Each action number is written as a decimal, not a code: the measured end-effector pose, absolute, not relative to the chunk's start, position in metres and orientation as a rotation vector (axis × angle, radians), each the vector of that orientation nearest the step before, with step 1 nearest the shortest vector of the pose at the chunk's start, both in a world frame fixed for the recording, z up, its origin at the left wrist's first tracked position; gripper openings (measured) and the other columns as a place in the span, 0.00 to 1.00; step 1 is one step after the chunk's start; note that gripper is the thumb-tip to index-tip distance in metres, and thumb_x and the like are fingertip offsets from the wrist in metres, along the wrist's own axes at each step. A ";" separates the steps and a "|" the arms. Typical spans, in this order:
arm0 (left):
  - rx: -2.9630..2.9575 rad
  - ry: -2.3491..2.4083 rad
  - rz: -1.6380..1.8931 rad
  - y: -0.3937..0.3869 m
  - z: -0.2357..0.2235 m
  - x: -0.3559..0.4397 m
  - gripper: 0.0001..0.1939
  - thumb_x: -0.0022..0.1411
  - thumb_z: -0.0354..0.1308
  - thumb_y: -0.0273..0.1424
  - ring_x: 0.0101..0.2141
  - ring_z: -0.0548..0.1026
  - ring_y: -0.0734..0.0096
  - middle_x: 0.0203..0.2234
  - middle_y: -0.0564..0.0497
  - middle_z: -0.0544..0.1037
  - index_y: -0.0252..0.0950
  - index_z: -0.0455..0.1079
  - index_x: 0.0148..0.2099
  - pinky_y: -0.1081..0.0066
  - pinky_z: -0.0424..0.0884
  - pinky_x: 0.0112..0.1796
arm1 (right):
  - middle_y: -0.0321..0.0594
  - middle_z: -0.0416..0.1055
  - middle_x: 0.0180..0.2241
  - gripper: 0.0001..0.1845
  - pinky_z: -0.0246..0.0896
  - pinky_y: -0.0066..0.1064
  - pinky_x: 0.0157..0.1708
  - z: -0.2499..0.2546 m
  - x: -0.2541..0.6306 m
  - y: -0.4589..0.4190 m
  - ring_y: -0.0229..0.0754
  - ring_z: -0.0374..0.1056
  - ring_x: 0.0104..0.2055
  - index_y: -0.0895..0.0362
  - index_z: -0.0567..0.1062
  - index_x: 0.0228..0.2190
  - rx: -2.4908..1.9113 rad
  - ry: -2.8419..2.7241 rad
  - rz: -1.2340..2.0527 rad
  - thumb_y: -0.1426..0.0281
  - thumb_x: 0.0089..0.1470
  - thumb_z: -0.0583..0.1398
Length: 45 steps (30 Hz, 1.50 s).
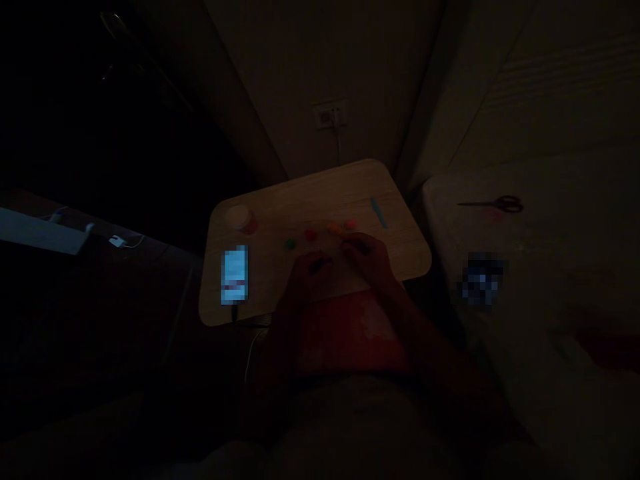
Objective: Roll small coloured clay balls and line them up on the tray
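Note:
In dim light, my left hand [309, 268] rests over the near part of a small wooden table [270, 280], its fingers curled; what they hold, if anything, is too dark to see. My right hand [369, 257] is bent inward beside it, fingertips pinched close to an orange lump [333, 228]. Whether they touch that lump is unclear. Around it lie a pink lump [351, 225], a red lump [311, 235] and a green lump [290, 245], all small and soft-looking like modelling clay. Beyond my right hand lies a flat blue strip [379, 212].
A lidded jar [240, 219] stands at the table's left, with a lit phone [235, 275] and its cable nearer me. On the pale surface to the right are scissors [500, 204] and a blurred dark object [481, 280]. A wall socket [329, 116] holds a plug behind the table.

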State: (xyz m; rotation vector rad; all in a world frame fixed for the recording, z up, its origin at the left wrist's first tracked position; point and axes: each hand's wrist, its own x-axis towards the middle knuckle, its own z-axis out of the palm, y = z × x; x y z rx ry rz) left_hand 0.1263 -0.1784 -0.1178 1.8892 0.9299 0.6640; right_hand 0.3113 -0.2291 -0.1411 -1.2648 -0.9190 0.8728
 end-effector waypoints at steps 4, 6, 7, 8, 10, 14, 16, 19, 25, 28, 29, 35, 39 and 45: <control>1.873 0.937 0.663 -0.179 -0.120 0.127 0.12 0.61 0.61 0.38 0.33 0.75 0.68 0.32 0.49 0.81 0.34 0.77 0.37 0.71 0.71 0.37 | 0.39 0.79 0.27 0.11 0.67 0.31 0.29 -0.140 0.312 -0.231 0.41 0.72 0.27 0.55 0.82 0.33 -1.326 -0.982 0.865 0.61 0.55 0.64; 1.848 0.939 0.671 -0.179 -0.120 0.127 0.11 0.61 0.61 0.37 0.33 0.75 0.69 0.32 0.49 0.80 0.33 0.76 0.37 0.71 0.71 0.37 | 0.37 0.76 0.24 0.12 0.64 0.30 0.26 -0.138 0.312 -0.232 0.40 0.70 0.25 0.55 0.81 0.31 -1.345 -1.011 0.851 0.60 0.57 0.62; 1.839 0.940 0.676 -0.179 -0.119 0.127 0.11 0.61 0.61 0.37 0.33 0.75 0.69 0.32 0.49 0.80 0.33 0.76 0.37 0.71 0.71 0.38 | 0.37 0.75 0.24 0.11 0.63 0.30 0.26 -0.137 0.312 -0.233 0.39 0.68 0.25 0.55 0.80 0.30 -1.351 -1.011 0.837 0.60 0.56 0.63; 1.832 0.943 0.680 -0.180 -0.119 0.127 0.11 0.60 0.61 0.37 0.33 0.75 0.69 0.32 0.50 0.80 0.33 0.76 0.37 0.71 0.71 0.37 | 0.36 0.74 0.24 0.11 0.62 0.29 0.25 -0.137 0.312 -0.233 0.39 0.67 0.24 0.55 0.79 0.30 -1.353 -1.006 0.825 0.60 0.55 0.63; 1.834 0.949 0.674 -0.180 -0.118 0.127 0.11 0.60 0.61 0.37 0.32 0.74 0.69 0.30 0.50 0.80 0.33 0.76 0.36 0.71 0.71 0.36 | 0.35 0.74 0.24 0.10 0.61 0.29 0.25 -0.135 0.311 -0.234 0.39 0.66 0.24 0.54 0.78 0.30 -1.345 -0.991 0.826 0.60 0.52 0.66; 1.862 0.932 0.668 -0.180 -0.117 0.126 0.10 0.60 0.61 0.36 0.32 0.74 0.69 0.29 0.50 0.79 0.33 0.76 0.35 0.72 0.71 0.36 | 0.35 0.73 0.22 0.14 0.61 0.30 0.24 -0.134 0.308 -0.234 0.39 0.66 0.23 0.54 0.77 0.28 -1.327 -0.949 0.874 0.58 0.46 0.70; 1.864 0.918 0.672 -0.180 -0.117 0.126 0.11 0.61 0.61 0.37 0.31 0.73 0.70 0.29 0.50 0.79 0.33 0.76 0.35 0.72 0.71 0.35 | 0.35 0.72 0.22 0.15 0.60 0.30 0.23 -0.133 0.307 -0.234 0.39 0.66 0.23 0.54 0.76 0.26 -1.326 -0.938 0.867 0.58 0.44 0.71; 1.853 0.909 0.670 -0.180 -0.116 0.127 0.12 0.61 0.61 0.38 0.30 0.73 0.70 0.28 0.51 0.79 0.34 0.76 0.35 0.72 0.70 0.34 | 0.34 0.70 0.20 0.15 0.56 0.29 0.22 -0.132 0.307 -0.235 0.38 0.63 0.23 0.54 0.76 0.24 -1.342 -0.945 0.844 0.57 0.45 0.71; 1.850 0.905 0.664 -0.180 -0.115 0.127 0.11 0.61 0.60 0.37 0.30 0.73 0.70 0.29 0.50 0.78 0.33 0.76 0.35 0.71 0.69 0.34 | 0.37 0.76 0.24 0.10 0.62 0.31 0.27 -0.133 0.309 -0.234 0.40 0.68 0.26 0.54 0.80 0.25 -1.339 -0.961 0.794 0.61 0.49 0.68; 1.853 0.905 0.670 -0.180 -0.117 0.127 0.11 0.61 0.61 0.36 0.31 0.74 0.69 0.30 0.50 0.79 0.33 0.76 0.36 0.72 0.70 0.35 | 0.41 0.81 0.31 0.09 0.68 0.34 0.35 -0.133 0.310 -0.232 0.44 0.74 0.32 0.54 0.83 0.28 -1.335 -0.990 0.732 0.61 0.50 0.68; 1.851 0.909 0.678 -0.179 -0.118 0.127 0.10 0.60 0.61 0.36 0.32 0.74 0.69 0.30 0.50 0.80 0.33 0.76 0.36 0.72 0.71 0.35 | 0.42 0.81 0.32 0.09 0.69 0.35 0.38 -0.133 0.310 -0.232 0.45 0.75 0.35 0.54 0.84 0.29 -1.330 -1.018 0.711 0.62 0.51 0.67; 1.867 0.888 0.699 -0.178 -0.123 0.126 0.11 0.61 0.62 0.37 0.32 0.75 0.69 0.30 0.50 0.81 0.33 0.77 0.37 0.72 0.71 0.36 | 0.43 0.83 0.38 0.10 0.71 0.35 0.42 -0.133 0.314 -0.233 0.45 0.76 0.41 0.52 0.86 0.36 -1.274 -1.146 0.639 0.66 0.56 0.64; 1.889 0.907 0.686 -0.178 -0.122 0.126 0.11 0.61 0.61 0.37 0.32 0.75 0.69 0.30 0.50 0.81 0.33 0.77 0.37 0.72 0.71 0.35 | 0.44 0.83 0.40 0.14 0.72 0.35 0.39 -0.138 0.314 -0.233 0.45 0.77 0.37 0.54 0.86 0.41 -1.276 -1.097 0.725 0.65 0.56 0.63; 1.893 0.877 0.682 -0.178 -0.123 0.126 0.10 0.62 0.61 0.36 0.33 0.76 0.69 0.32 0.50 0.81 0.33 0.77 0.38 0.72 0.71 0.37 | 0.42 0.83 0.30 0.12 0.71 0.32 0.29 -0.135 0.309 -0.233 0.43 0.76 0.27 0.55 0.85 0.35 -1.309 -0.914 0.899 0.62 0.52 0.66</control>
